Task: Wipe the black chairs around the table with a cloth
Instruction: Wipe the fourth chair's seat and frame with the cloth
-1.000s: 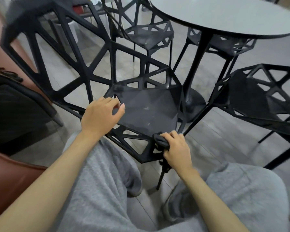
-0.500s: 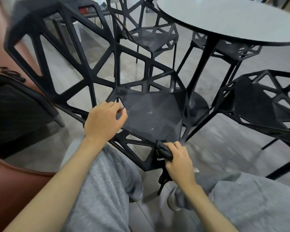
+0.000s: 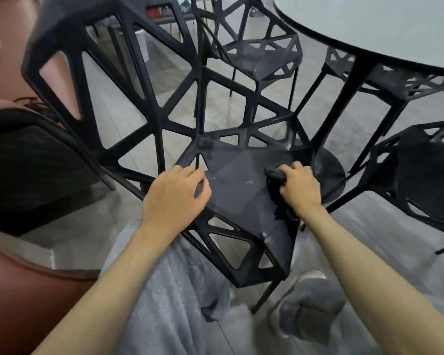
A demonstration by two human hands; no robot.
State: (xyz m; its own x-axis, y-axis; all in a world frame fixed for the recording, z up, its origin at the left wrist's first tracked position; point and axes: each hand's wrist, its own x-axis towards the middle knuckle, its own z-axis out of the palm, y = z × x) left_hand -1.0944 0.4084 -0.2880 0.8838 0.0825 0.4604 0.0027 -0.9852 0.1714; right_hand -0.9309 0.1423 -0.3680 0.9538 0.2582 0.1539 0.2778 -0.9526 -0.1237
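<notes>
A black lattice chair stands right in front of me, its seat dusty with pale smears. My left hand grips the seat's left edge, fingers curled over the frame. My right hand holds a dark bunched cloth and presses it on the right side of the seat. Other black lattice chairs stand around the round grey table: one at the back, one under the table's edge, one at the right.
The table's black pedestal base sits just behind the near chair. A brown seat and a black cushion lie at my left. My grey-trousered knees flank the chair's front leg. The floor is grey planks.
My right hand has carried the cloth from the seat's front corner up onto the right part of the seat. My left hand has kept its hold on the left edge.
</notes>
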